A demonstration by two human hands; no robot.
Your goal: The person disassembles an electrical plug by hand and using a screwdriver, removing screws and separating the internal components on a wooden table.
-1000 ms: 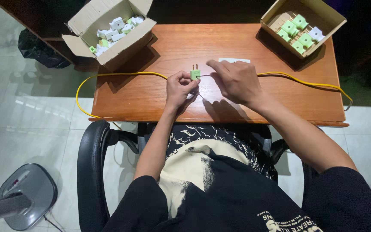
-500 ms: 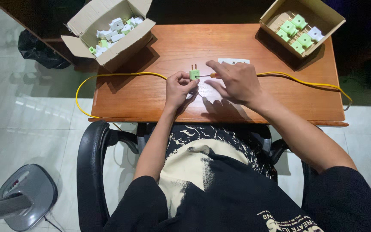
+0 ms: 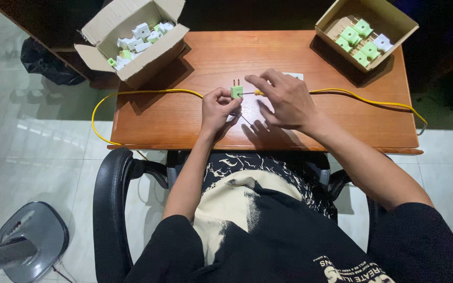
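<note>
My left hand [image 3: 218,108] pinches a small green two-pin plug [image 3: 236,91] over the middle of the wooden table [image 3: 195,112], pins pointing away from me. My right hand [image 3: 286,100] is just right of it, fingers curled around the end of a yellow cable [image 3: 363,98] that meets the plug. The yellow cable runs right across the table to its edge. A second yellow stretch [image 3: 132,95] loops off the left edge.
An open cardboard box [image 3: 132,39] with several white and green plug parts sits at the back left. Another box [image 3: 365,31] with green and white plugs stands at the back right. A black chair arm [image 3: 108,209] and a fan base [image 3: 24,243] are on the tiled floor.
My right hand has slid slightly right and lifted its fingers, showing more of the cable end at the plug. The left hand keeps the plug in place.
</note>
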